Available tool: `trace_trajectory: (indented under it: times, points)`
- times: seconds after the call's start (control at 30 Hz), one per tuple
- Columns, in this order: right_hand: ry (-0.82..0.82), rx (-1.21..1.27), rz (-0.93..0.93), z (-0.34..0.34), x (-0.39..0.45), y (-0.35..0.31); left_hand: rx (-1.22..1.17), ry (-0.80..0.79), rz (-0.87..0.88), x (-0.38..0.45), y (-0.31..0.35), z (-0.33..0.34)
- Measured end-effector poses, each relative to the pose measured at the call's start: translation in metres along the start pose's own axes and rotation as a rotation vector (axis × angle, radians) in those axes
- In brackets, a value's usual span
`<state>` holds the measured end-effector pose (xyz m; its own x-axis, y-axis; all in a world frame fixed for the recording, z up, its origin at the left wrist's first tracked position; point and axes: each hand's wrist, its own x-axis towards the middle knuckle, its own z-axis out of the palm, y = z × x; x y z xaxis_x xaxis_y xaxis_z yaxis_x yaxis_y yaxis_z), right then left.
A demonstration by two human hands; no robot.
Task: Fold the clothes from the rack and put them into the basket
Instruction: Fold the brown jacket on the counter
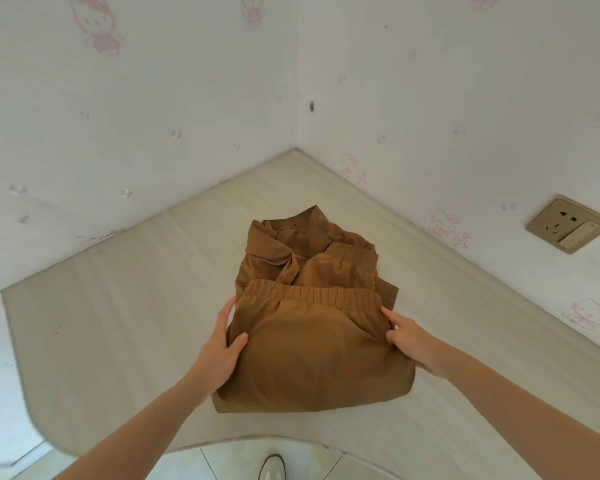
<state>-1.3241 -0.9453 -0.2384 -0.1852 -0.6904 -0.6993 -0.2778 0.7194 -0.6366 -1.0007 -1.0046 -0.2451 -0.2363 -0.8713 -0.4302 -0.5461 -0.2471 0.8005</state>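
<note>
Corner pale wood tabletop: folded brown elastic-waist trousers lie crosswise between left hand and right hand, both gripping its side edges.

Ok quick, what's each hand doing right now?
Left hand: grips the left side of the folded brown elastic-waist trousers, thumb on top.
Right hand: grips their right side.
</note>
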Motion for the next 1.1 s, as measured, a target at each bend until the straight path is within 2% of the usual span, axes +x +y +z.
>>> trace_trajectory:
  times: [0.1, 0.23, 0.33, 0.47, 0.53, 0.63, 0.7, 0.8, 0.87, 0.9, 1.0, 1.1]
  points:
    - [-0.1, 0.114, 0.146, -0.01, -0.015, -0.003, 0.076, -0.119, -0.022, -0.006, 0.006, -0.009]
    - [-0.227, 0.163, 0.259, -0.033, -0.028, -0.016, -0.034, -0.197, -0.267, -0.001, 0.031, -0.03]
    - [-0.225, 0.248, 0.313, -0.055, -0.023, -0.03, -0.159, -0.262, -0.449, 0.016, 0.056, -0.049]
    - [-0.143, 0.386, 0.396, -0.08, 0.006, -0.062, -0.401, -0.262, -0.52, 0.065, 0.08, -0.068]
    - [-0.113, 0.568, 0.405, -0.09, 0.029, -0.079, -0.522, -0.239, -0.538, 0.098, 0.088, -0.071]
    - [0.039, 0.847, 0.328, -0.091, 0.066, -0.101, -0.637, -0.154, -0.586, 0.145, 0.091, -0.07]
    - [0.205, 0.732, 0.232, -0.085, 0.089, -0.109, -0.512, -0.072, -0.537, 0.168, 0.086, -0.065]
    - [0.447, 0.153, 0.113, -0.065, 0.114, -0.114, -0.18, -0.01, -0.4, 0.183, 0.084, -0.047]
    - [0.51, -0.232, 0.121, -0.052, 0.126, -0.101, -0.153, -0.041, -0.314, 0.186, 0.085, -0.034]
    - [0.518, -0.329, 0.18, -0.047, 0.13, -0.093, -0.154, -0.042, -0.257, 0.186, 0.085, -0.03]
    - [0.442, -0.267, 0.306, -0.036, 0.14, -0.076, -0.058, -0.043, -0.155, 0.193, 0.087, -0.024]
    - [0.436, -0.235, 0.268, -0.033, 0.147, -0.066, 0.127, -0.062, -0.209, 0.202, 0.093, -0.018]
